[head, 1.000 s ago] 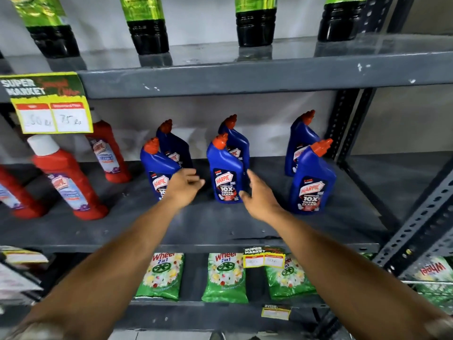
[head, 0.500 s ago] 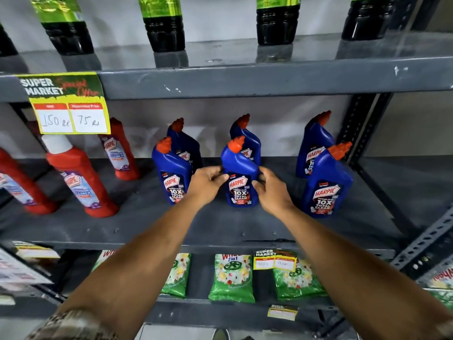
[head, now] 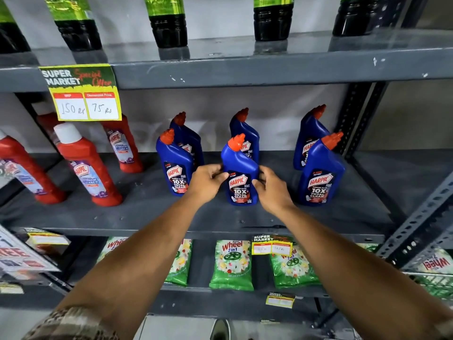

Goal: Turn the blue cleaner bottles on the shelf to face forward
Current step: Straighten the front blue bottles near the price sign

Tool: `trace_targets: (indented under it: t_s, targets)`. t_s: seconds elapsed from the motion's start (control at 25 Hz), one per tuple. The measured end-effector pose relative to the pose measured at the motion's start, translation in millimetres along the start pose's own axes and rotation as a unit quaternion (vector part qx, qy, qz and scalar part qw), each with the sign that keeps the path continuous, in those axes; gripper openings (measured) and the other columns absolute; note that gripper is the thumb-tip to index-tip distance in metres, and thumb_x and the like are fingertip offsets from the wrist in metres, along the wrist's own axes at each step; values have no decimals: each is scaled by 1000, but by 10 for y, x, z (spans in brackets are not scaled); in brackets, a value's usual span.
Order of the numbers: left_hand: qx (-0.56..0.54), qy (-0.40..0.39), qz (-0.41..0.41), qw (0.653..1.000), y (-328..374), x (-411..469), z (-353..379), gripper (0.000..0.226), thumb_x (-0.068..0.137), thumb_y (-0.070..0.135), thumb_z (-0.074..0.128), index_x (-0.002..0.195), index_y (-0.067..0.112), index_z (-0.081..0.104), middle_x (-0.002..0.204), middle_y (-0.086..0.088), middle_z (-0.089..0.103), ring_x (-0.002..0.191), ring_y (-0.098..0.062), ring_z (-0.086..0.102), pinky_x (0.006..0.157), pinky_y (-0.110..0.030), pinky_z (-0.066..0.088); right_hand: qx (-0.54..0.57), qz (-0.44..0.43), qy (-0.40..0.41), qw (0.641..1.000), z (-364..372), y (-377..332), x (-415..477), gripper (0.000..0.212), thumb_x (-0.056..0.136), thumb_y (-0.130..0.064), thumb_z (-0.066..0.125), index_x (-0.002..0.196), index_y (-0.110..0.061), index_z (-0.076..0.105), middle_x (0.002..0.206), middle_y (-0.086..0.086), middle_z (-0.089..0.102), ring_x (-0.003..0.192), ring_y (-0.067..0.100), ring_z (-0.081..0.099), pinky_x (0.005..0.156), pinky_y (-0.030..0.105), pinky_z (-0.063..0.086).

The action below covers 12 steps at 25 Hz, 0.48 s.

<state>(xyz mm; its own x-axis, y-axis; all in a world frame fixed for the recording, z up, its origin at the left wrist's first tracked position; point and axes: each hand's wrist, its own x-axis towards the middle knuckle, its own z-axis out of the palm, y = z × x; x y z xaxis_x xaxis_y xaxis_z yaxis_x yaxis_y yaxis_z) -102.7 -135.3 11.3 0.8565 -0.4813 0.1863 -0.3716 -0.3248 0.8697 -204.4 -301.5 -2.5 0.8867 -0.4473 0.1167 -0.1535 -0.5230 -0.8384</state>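
Several blue cleaner bottles with orange caps stand in two rows on the grey middle shelf (head: pixel 147 217). The front middle bottle (head: pixel 240 163) stands upright with its label toward me. My left hand (head: pixel 208 180) grips its left side and my right hand (head: pixel 272 185) grips its right side. The front left bottle (head: pixel 175 163) and the front right bottle (head: pixel 321 170) also show their labels. Behind them stand three more blue bottles (head: pixel 187 138), (head: pixel 246 130), (head: pixel 310 133), partly hidden.
Red cleaner bottles (head: pixel 88 165) stand at the left of the same shelf under a yellow price sign (head: pixel 83 94). Dark bottles with green labels (head: pixel 169 23) line the shelf above. Green detergent packets (head: pixel 232 263) lie on the shelf below. A perforated metal upright (head: pixel 355 119) rises at the right.
Both hands closed in from the shelf onto the front middle bottle and now hold it on either side. The label has turned to face me more squarely.
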Motion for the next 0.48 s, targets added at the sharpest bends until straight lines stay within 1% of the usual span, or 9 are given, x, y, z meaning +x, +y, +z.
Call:
trace_targets:
  t_s: [0.12,0.2,0.24,0.28,0.32,0.36,0.4,0.44,0.48]
  targets:
    - [13,-2,-17,1000,79,-40,6,24,90,18,58,112,17,66,107,4,72,103,-12,65,97,-35,50,22,19,-14,999,21,-27,-28,52,96,-23,52,144,-24,32,138,5,56,120,21,57,94,38,51]
    - [31,4,-36,999,75,-54,14,31,90,19,58,120,14,61,117,0,67,112,-16,61,97,-29,45,14,-1,30,999,59,-30,-109,55,94,-22,55,144,-21,31,138,7,50,120,21,55,97,39,50]
    - [39,17,-47,998,37,-76,8,34,89,19,59,122,12,60,120,-1,66,114,-17,60,96,-27,43,-1,-30,71,997,74,-33,-175,51,92,-22,56,140,-18,37,134,8,50,114,21,57,95,38,51]
    - [50,27,-59,997,-11,-115,-27,32,88,20,60,118,12,62,117,-2,67,112,-17,61,94,-25,44,-20,-69,104,992,94,-35,-237,42,91,-21,58,131,-15,46,125,9,53,106,21,60,90,38,53]
    - [63,31,-61,996,-87,-167,-83,25,87,21,62,109,13,67,109,-1,71,106,-16,64,89,-23,45,-39,-105,104,988,125,-40,-292,31,90,-21,58,120,-13,54,113,9,59,97,22,63,84,38,54]
    - [85,25,-71,994,-174,-226,-168,16,85,22,64,98,15,71,97,1,73,96,-15,66,84,-21,46,-55,-134,69,987,169,-55,-342,22,89,-21,59,109,-13,59,103,8,64,90,23,65,81,39,54]
    - [110,15,-79,991,-281,-272,-276,10,84,24,65,88,18,73,87,3,74,88,-13,67,79,-22,47,-71,-151,14,986,227,-86,-387,18,88,-20,60,103,-13,63,96,7,69,87,24,66,79,38,54]
    - [134,6,-96,986,-393,-305,-416,8,82,25,67,80,20,73,80,3,74,83,-13,68,77,-24,49,-81,-158,-39,983,307,-116,-411,18,87,-20,60,103,-13,65,95,6,72,88,23,67,80,38,54]
    - [157,-2,-114,981,-495,-311,-592,8,79,26,69,74,21,73,76,2,74,79,-14,68,77,-26,50,-81,-153,-78,982,403,-162,-408,21,88,-19,60,107,-13,66,98,5,73,90,20,68,84,38,54]
